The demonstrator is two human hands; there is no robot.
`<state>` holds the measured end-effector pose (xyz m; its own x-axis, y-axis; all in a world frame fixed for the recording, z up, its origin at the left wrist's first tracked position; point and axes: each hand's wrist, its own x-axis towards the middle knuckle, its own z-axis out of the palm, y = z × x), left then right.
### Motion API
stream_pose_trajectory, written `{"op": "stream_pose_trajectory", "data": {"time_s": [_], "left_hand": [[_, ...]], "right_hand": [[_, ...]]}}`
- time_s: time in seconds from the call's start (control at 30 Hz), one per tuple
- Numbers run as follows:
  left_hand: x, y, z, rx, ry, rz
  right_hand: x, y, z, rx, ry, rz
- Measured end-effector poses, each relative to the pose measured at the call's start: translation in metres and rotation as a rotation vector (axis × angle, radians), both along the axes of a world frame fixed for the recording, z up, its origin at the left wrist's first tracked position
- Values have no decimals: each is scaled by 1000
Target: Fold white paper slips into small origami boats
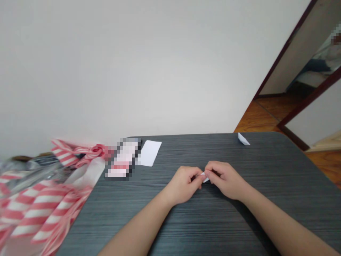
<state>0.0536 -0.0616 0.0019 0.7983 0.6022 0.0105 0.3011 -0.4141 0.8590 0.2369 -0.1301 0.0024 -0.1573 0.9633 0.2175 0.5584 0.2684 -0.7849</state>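
A small folded piece of white paper [205, 177] is pinched between my two hands, just above the dark table [183, 227]. My left hand [185, 183] grips its left end between thumb and fingers. On its right end, the thumb and fingertips of my right hand [225, 179] are closed. The fingers cover most of the paper, so its full shape is hidden. Farther back on the right lies another folded white paper piece [243, 139]. A stack or sheet of white paper [150, 153] rests at the back left.
Beside the white sheet lies a blurred-out phone-like device [124, 158]. Red-and-white striped fabric [45, 209] and clear plastic are heaped off the table's left edge. A white wall [160, 71] stands behind the table, with a doorway and wooden floor [255, 113] at the right.
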Motion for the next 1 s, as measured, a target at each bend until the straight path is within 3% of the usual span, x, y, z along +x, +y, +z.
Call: {"op": "stream_pose_trajectory", "data": {"time_s": [0.33, 0.83, 1.0], "left_hand": [[-1, 2, 2, -29, -30, 61], [-1, 1, 0, -28, -12, 41], [-1, 1, -1, -20, -12, 87]], "right_hand": [[-1, 0, -5, -51, -2, -71], [-1, 0, -4, -34, -20, -93], [-1, 0, -7, -87, -19, -62]]}}
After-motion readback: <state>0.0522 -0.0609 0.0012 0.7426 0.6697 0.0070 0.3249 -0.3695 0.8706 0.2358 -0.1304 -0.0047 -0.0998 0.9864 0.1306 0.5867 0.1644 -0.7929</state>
